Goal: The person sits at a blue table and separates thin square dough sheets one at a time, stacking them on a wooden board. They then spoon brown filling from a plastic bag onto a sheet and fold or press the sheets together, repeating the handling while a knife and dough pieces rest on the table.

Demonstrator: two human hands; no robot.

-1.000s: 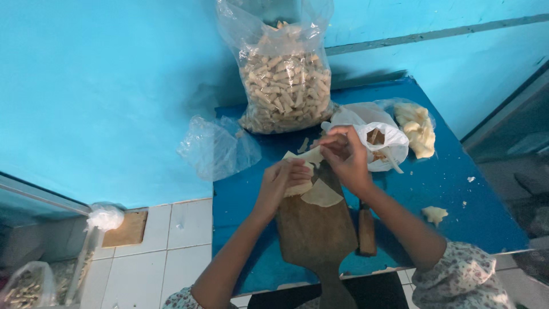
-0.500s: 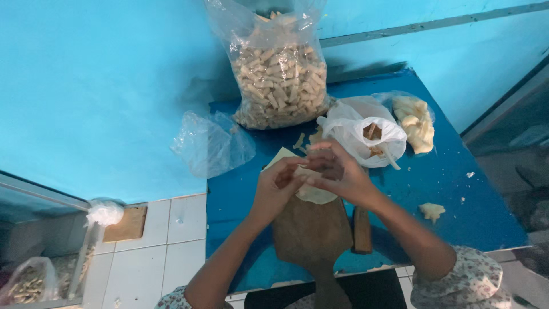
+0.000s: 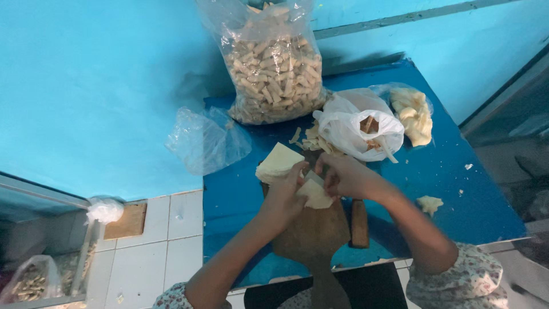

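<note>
Head view: over the brown wooden paddle-shaped cutting board [image 3: 311, 234], the left hand [image 3: 284, 197] and the right hand [image 3: 343, 174] both pinch a pale, thin, square pastry wrapper [image 3: 314, 193], fingers closed on its edges. The wrapper lies between the hands, at 3 o'clock from the left hand and 8 o'clock from the right. A stack of the same pale sheets [image 3: 277, 163] sits at 12 o'clock from the left hand, just beside it. A white plastic bag of brown filling [image 3: 357, 131] rests at 1 o'clock from the right hand on the blue table [image 3: 446, 189]
</note>
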